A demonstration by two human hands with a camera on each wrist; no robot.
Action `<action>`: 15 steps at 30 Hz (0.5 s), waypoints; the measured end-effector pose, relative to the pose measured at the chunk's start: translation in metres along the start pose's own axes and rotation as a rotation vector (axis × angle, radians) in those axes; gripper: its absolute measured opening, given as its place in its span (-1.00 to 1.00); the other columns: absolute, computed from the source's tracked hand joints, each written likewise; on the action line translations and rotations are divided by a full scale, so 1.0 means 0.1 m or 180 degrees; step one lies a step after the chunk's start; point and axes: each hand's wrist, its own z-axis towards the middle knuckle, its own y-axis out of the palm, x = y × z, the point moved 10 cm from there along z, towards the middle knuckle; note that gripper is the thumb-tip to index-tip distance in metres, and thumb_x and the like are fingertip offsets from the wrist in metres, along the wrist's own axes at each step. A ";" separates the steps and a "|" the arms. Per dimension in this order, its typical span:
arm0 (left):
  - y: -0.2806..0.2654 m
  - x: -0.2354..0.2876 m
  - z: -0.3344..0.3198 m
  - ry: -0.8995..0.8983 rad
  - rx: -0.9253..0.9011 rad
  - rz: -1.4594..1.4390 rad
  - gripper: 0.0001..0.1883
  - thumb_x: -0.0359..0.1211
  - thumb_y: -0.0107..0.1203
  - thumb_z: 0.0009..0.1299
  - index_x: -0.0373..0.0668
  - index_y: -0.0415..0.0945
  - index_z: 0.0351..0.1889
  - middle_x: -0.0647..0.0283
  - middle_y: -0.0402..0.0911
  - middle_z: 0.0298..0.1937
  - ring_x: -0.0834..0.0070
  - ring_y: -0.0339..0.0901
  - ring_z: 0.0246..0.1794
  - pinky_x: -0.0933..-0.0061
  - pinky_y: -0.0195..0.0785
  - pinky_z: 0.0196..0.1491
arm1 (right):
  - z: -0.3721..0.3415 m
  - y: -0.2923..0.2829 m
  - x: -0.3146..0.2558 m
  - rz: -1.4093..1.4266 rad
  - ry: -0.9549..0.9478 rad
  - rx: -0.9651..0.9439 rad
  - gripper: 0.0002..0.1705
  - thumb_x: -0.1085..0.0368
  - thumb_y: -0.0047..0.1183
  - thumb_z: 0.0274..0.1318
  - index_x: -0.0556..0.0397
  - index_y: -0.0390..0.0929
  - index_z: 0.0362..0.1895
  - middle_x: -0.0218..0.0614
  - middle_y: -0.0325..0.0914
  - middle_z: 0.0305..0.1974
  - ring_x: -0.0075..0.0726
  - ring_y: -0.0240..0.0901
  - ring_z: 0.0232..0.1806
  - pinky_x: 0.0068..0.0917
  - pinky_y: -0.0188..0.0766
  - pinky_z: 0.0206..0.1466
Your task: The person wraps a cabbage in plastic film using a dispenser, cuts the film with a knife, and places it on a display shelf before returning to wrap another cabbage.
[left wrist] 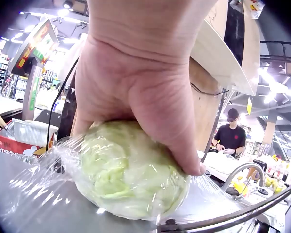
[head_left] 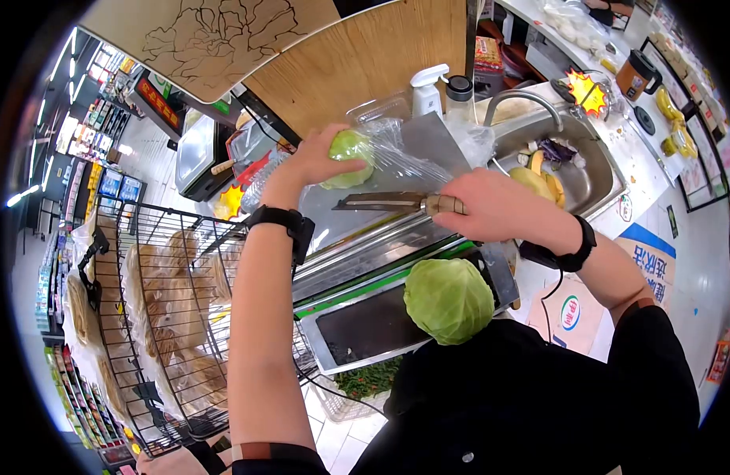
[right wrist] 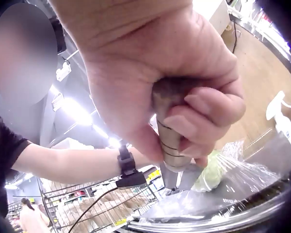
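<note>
My left hand grips a pale green cabbage piece from above, thumb and fingers spread down its sides. Clear plastic wrap lies about the piece and trails right over the metal top of a wrapping station. In my right hand is a knife, its blade pointing left just in front of the piece. The right wrist view shows fingers curled round the banded knife handle. A whole cabbage sits nearer my body, at the station's dark plate.
A sink with peelings and yellow produce lies to the right. Behind the station stand a spray bottle and a wooden panel. A wire rack of bagged goods is on the left. Another person stands farther back.
</note>
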 end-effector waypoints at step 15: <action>-0.01 0.05 -0.02 -0.0066 -0.0070 -0.0111 -0.08 0.15 0.44 0.17 0.07 0.29 0.45 -0.17 0.44 0.24 -0.07 0.41 0.30 0.13 0.30 0.34 | 0.11 0.01 0.00 -0.0078 0.0209 -0.0211 -0.57 -0.05 0.16 0.19 0.11 0.67 -0.29 0.03 0.64 -0.27 0.23 0.58 -0.16 0.01 0.49 -0.13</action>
